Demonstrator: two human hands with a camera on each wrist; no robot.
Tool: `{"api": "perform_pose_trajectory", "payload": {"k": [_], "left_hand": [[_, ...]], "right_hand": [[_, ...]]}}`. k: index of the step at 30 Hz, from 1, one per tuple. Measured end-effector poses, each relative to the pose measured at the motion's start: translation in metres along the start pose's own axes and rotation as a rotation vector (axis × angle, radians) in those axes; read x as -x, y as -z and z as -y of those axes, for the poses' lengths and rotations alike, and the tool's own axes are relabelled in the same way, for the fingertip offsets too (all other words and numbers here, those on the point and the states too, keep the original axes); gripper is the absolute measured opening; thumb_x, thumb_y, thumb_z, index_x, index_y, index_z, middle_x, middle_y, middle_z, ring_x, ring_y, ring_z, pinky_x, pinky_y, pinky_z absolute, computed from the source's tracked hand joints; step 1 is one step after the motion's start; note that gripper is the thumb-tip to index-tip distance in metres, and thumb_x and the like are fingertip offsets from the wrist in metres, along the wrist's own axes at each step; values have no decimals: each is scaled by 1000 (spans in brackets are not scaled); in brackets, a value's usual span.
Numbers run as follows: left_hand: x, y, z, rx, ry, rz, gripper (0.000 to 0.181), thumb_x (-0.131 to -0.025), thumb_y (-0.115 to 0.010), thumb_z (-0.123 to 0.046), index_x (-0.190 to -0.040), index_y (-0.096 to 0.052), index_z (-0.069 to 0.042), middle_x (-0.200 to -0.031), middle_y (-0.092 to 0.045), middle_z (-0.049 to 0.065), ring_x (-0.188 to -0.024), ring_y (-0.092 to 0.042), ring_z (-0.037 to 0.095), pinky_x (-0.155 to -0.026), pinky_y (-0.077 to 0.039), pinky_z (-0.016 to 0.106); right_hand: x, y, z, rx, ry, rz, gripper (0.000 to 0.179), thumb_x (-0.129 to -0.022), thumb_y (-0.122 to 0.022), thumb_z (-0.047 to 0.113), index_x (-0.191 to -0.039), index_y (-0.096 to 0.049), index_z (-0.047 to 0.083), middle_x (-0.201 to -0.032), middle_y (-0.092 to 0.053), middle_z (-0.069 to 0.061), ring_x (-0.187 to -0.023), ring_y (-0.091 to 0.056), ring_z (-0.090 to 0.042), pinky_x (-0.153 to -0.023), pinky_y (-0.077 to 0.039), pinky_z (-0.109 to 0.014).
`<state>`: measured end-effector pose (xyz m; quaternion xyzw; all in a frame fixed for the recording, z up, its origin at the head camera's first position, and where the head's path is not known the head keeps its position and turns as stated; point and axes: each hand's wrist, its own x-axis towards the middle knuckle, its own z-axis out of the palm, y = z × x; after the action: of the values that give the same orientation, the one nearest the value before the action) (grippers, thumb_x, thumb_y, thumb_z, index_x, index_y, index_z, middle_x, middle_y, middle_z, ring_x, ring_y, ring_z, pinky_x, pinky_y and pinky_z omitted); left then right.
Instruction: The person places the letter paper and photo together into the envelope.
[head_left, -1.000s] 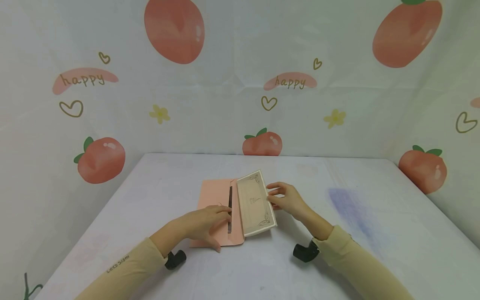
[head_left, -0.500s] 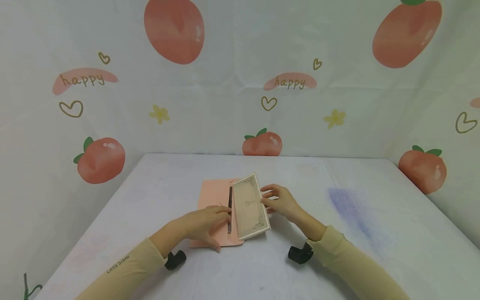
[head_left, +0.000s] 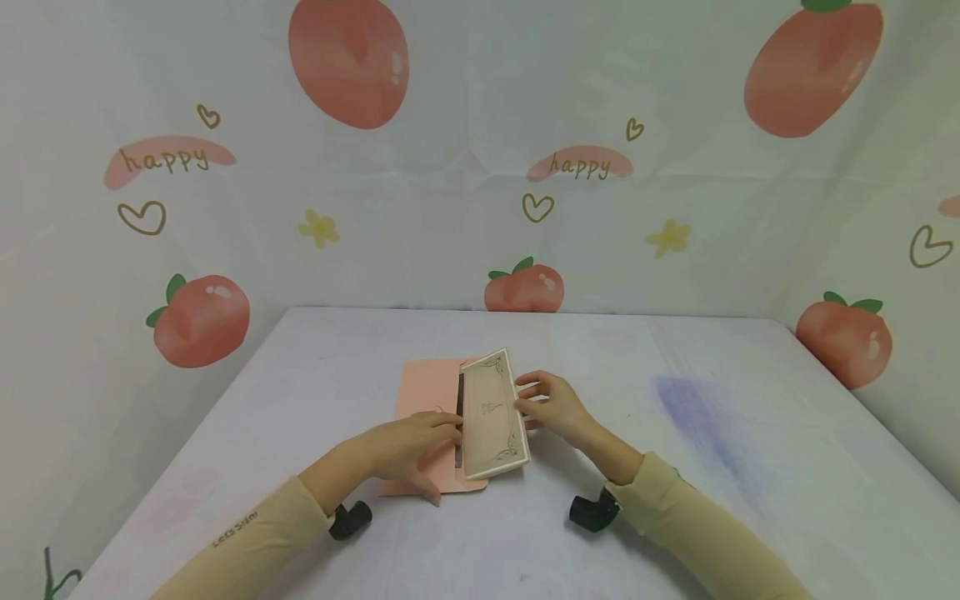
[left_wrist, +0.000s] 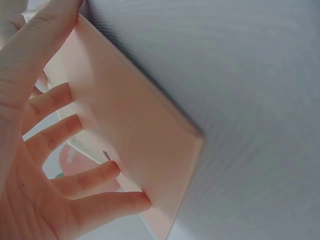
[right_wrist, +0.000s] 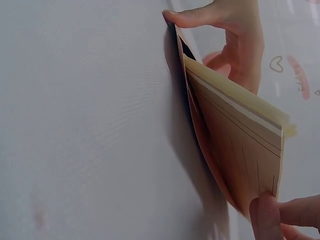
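A flat pink envelope [head_left: 429, 385] lies on the table, with a dark strip down its right part. My left hand [head_left: 408, 443] rests on it, fingers extended; in the left wrist view the fingertips press the pink face [left_wrist: 120, 100] and the thumb reaches its edge. A cream card [head_left: 492, 415] with ornate corners stands tilted over the envelope's right side, its left edge at the dark strip. My right hand [head_left: 557, 408] pinches the card's right edge. The right wrist view shows the card's lined underside [right_wrist: 235, 130] raised at an angle from the envelope. Whether its low edge is inside is hidden.
The white table [head_left: 600, 350] has a faint purple smudge [head_left: 705, 425] to the right. Black wrist cameras sit under both cuffs, the right one [head_left: 594, 510] close above the tabletop. Behind hangs a white cloth [head_left: 420, 183] printed with peaches.
My right hand has moved left with the card, whose left edge has gone from the envelope's right side to the dark strip. My left hand and the envelope have stayed in place.
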<state>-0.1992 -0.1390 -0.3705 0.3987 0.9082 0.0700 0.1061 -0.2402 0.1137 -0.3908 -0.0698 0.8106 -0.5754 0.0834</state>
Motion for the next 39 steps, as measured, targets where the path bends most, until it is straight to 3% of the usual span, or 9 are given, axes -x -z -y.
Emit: {"api": "perform_pose_trajectory", "payload": {"k": [31,39], "left_hand": [[0,3,-2,29,43,31,71,-67,-78,-48,-124,-52,-16,-145,-41,7,-136,-36,31,-111,-35,47],[0,2,-2,13,21,16,72,-66,-79,-49,-124,-52,-16,-143,-43,6,-134,-39,28,-109,-38,44]], "right_hand": [[-1,-19,0,-26,-3,9,40,-83,-62,-3,-120,-49,-6,-95,-60,-17,-67,-63,-10,-58,-58,-28],[1,-24,3,-32,-3,19,41,-82,-63,-3,-120,-49,-7,-97,-60,-19,-71,-63,-11,-60,-59,-28]]}}
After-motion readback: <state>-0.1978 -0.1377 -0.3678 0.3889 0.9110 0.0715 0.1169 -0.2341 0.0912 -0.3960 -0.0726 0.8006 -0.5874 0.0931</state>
